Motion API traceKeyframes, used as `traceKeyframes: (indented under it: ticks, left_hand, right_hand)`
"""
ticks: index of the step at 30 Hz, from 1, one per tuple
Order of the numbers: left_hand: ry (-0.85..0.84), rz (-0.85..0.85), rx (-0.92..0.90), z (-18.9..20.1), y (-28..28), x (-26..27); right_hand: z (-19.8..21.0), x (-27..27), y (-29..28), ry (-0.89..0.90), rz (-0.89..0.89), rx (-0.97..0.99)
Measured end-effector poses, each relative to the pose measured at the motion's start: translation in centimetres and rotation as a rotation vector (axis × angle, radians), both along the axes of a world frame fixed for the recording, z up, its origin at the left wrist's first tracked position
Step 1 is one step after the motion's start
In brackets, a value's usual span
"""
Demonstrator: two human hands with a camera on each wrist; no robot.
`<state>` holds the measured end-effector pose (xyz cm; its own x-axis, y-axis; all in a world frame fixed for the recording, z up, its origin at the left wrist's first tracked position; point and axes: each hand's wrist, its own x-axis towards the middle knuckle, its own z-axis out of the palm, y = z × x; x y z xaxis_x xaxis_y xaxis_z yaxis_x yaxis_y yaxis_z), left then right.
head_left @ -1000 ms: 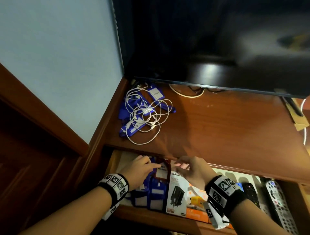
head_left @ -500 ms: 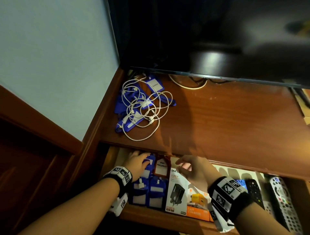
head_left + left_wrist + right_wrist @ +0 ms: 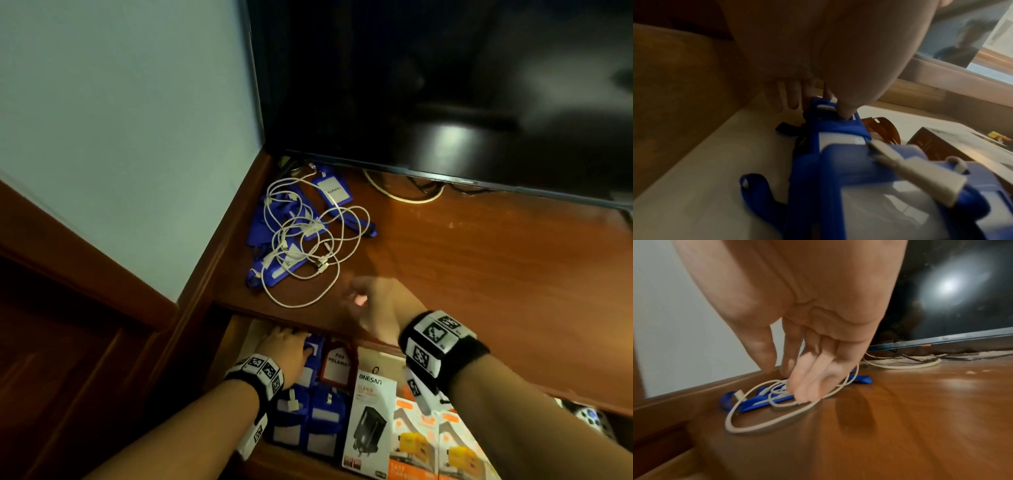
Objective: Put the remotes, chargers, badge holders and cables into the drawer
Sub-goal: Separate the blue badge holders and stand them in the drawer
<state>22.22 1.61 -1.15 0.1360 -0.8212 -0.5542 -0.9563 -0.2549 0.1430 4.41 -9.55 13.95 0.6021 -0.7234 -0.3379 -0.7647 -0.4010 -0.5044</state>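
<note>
A tangle of white cables [image 3: 310,240] lies over blue badge holders [image 3: 260,226] at the tabletop's left end. My right hand [image 3: 356,294] hovers just in front of that pile, fingers loosely extended and holding nothing; in the right wrist view the right hand [image 3: 793,382] hangs over the cables [image 3: 760,410]. My left hand [image 3: 294,342] is inside the open drawer [image 3: 294,460], its thumb touching a blue badge holder [image 3: 838,129]. The other left fingers [image 3: 791,99] point straight at the drawer floor. More blue holders [image 3: 308,421], a red holder [image 3: 337,363] and boxed chargers [image 3: 370,421] lie in the drawer.
A dark TV screen [image 3: 445,85] stands at the back of the tabletop [image 3: 496,274], with a cream cable [image 3: 404,197] under its lower edge. Remotes [image 3: 589,416] show at the drawer's right, partly behind my right forearm. A pale wall [image 3: 120,120] bounds the left.
My right hand has lifted out of the drawer and moved up over the tabletop toward the cable pile. My left hand has slid further back in the drawer along the blue holders.
</note>
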Motion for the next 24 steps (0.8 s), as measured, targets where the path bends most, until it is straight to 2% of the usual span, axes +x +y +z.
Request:
traceKeyframes:
  ticks: [2,5,7,9,11,13,17,22,24]
  left_hand:
    - [-0.006,-0.008,-0.010,0.3,0.3,0.3]
    - [0.035,0.012,0.006,1.7,0.9,0.7]
    - [0.070,0.007,0.053,3.1,1.8,0.9]
    - [0.098,-0.015,0.056,4.5,2.9,1.2]
    - [0.134,0.004,0.005,6.4,3.7,1.4]
    - [0.187,0.064,-0.089,9.0,3.8,1.8]
    - [0.334,0.267,-0.303,13.7,2.8,3.3]
    - [0.409,0.500,-0.509,15.6,1.0,6.0]
    - [0.426,0.555,-0.535,15.3,0.1,6.7]
  right_hand:
    - [0.9,1.5,-2.4,0.070,-0.038,-0.022]
    - [0.8,3.7,-7.1,0.110,-0.288,-0.004]
    - [0.2,4.3,-10.1,0.064,-0.492,0.071]
    - [-0.4,4.5,-13.2,0.004,-0.585,0.053]
    - [-1.2,5.0,-15.9,0.007,-0.525,-0.010]
    - [-1.9,6.1,-18.3,0.054,-0.359,-0.033]
    - [-2.5,8.7,-20.9,0.055,-0.055,0.048]
    - [-4.0,8.6,-21.4,0.351,0.168,-0.025]
    - [-3.8,7.5,-20.5,0.415,0.186,-0.078]
